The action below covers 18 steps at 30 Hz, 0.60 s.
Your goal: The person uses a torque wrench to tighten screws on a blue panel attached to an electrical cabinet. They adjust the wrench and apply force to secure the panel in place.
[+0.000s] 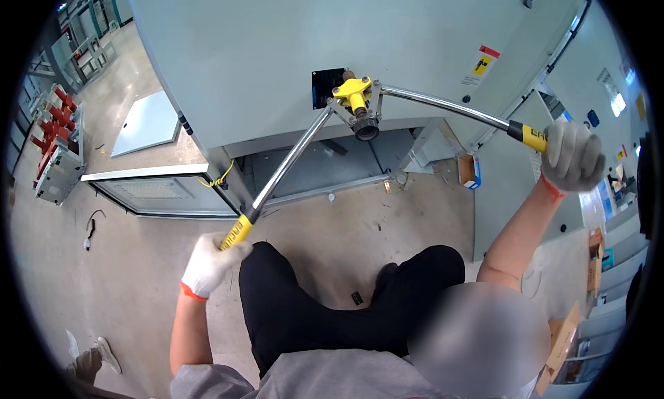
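My left hand point(211, 264), in a white work glove with an orange cuff, is wrapped round the yellow grip of one handle of a long-handled crimping tool point(353, 94). My right hand point(573, 157), gloved in grey-white, is closed on the other grip, farther right and higher. The two chrome handles stand wide apart. Their yellow head, with a round black end, is in front of a grey cabinet point(277, 39), close to a black plate point(321, 87) on it. A small brownish piece shows behind the head; its kind is unclear.
An open bay at the cabinet's foot lies beyond my knees. At left are a hinged panel point(159, 193) with a yellow tie, a loose white panel point(147, 124) and red-and-grey equipment point(59, 146). A small box point(469, 170) sits right. Another person's shoe point(108, 355) shows lower left.
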Tool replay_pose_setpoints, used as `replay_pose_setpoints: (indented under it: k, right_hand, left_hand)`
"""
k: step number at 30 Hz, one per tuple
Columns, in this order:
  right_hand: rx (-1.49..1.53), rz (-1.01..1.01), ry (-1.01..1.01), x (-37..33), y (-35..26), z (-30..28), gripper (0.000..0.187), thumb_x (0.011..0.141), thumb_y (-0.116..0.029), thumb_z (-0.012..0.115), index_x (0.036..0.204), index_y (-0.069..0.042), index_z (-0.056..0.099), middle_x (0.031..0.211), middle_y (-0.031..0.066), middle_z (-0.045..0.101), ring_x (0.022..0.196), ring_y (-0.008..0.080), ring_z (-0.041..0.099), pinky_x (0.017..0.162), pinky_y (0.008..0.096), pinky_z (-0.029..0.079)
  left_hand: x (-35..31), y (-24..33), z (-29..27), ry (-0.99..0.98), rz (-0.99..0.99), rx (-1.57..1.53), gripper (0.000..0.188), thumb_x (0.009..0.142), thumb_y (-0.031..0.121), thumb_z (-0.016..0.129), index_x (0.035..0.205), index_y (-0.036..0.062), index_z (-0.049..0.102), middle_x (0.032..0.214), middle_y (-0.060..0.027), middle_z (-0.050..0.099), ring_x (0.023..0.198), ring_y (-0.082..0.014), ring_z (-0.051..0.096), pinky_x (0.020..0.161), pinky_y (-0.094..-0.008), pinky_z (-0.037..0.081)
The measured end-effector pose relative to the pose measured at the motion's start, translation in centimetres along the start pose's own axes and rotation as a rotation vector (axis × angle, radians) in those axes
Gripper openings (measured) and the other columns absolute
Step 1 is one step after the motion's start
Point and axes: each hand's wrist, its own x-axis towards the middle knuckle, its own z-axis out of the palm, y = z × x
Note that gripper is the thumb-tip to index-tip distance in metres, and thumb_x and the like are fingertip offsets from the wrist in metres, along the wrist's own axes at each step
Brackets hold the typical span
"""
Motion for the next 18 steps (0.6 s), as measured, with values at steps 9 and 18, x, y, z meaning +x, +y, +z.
replay_pose_setpoints:
  k: [9, 18]
  right_hand:
    - [0.393, 0.003, 0.355, -3.5, 4.9, -8.5, 0.042, 0.111, -0.033, 0.05, 0.07, -0.023, 0.047, 0.041, -0.0075, 0.042, 0.035, 0.0086, 0.033, 0.052, 0.0264, 0.036]
    - [0.102, -0.077, 0.141, -0.5, 2.3, 5.7, 0.04, 0.107, -0.032, 0.05, 0.068, -0.024, 0.046, 0.042, -0.0062, 0.044, 0.034, 0.0086, 0.033, 0.051, 0.0258, 0.04]
  left_hand:
    - [4.3, 0.6, -4.6, 0.094, 0.171, -0.066, 0.026, 0.081, 0.021, 0.081, 0.076, -0.0025, 0.071, 0.067, 0.0039, 0.055, 0.06, -0.0044, 0.042, 0.057, -0.0274, 0.034]
    - [-2.9, 2.1, 5.3, -0.658, -0.307, -0.994, 0.024, 0.094, 0.011, 0.068, 0.077, 0.0091, 0.05, 0.069, 0.0004, 0.04, 0.058, -0.0111, 0.035, 0.053, -0.0295, 0.027]
